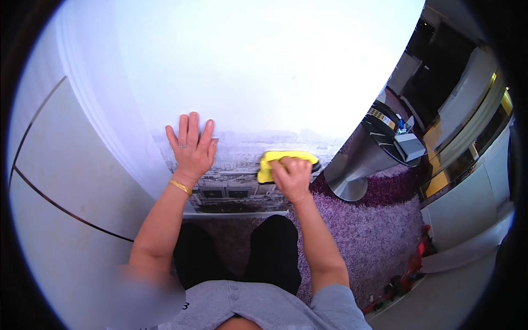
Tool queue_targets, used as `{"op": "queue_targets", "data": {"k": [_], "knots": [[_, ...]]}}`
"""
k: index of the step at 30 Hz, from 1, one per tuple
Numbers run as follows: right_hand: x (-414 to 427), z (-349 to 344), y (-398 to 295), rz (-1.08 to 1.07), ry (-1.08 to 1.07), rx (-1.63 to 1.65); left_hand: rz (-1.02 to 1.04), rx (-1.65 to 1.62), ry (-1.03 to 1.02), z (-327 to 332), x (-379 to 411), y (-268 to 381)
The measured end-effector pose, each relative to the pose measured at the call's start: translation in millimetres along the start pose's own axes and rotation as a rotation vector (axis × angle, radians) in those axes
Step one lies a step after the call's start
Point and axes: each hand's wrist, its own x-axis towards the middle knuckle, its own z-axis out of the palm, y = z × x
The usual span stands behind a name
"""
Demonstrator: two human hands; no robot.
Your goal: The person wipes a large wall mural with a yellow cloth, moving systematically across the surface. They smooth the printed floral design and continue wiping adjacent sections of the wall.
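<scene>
Before me stands a large, bright white panel point(264, 82) with a hazy cityscape point(235, 165) across its lower part. I cannot tell whether it is window glass or a printed surface. My left hand point(192, 152) rests flat against it with the fingers spread, holding nothing. A ring and a gold-coloured bracelet point(180, 187) are on that side. To the right, my right hand point(293, 175) presses a yellow cloth point(288, 155) with a dark underside against the lower part of the panel. Its fingers bunch the cloth, and its edges look slightly blurred.
A white ledge point(235, 215) runs along the panel's bottom. Light cabinet-like panels point(82, 165) flank me on the left. On the right, a side table point(350, 165) with a metal base carries a remote control point(381, 117) and a grey box-like object point(409, 147). Purple shaggy carpet point(367, 239) covers the floor.
</scene>
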Motion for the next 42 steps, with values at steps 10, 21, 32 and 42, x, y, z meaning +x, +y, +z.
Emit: {"op": "queue_targets", "data": {"k": [10,21,32,42], "knots": [[72.6,15.1,-35.2,0.027,0.166,0.085,-0.004,-0.033,-0.013,-4.1,-0.8,-1.3],[67.7,-9.2,21.9,0.210,0.365,-0.083,0.001,-0.032,-0.002,-5.0,0.9,5.4],[48.1,2.6,1.3,-0.447,-0.197,0.045,0.064,0.017,-0.073,-35.6,2.2,-68.3],[127.3,17.9,-46.0,-0.176,0.184,0.043,0.030,0.069,-0.027,-31.2,-12.4,-85.5]]}}
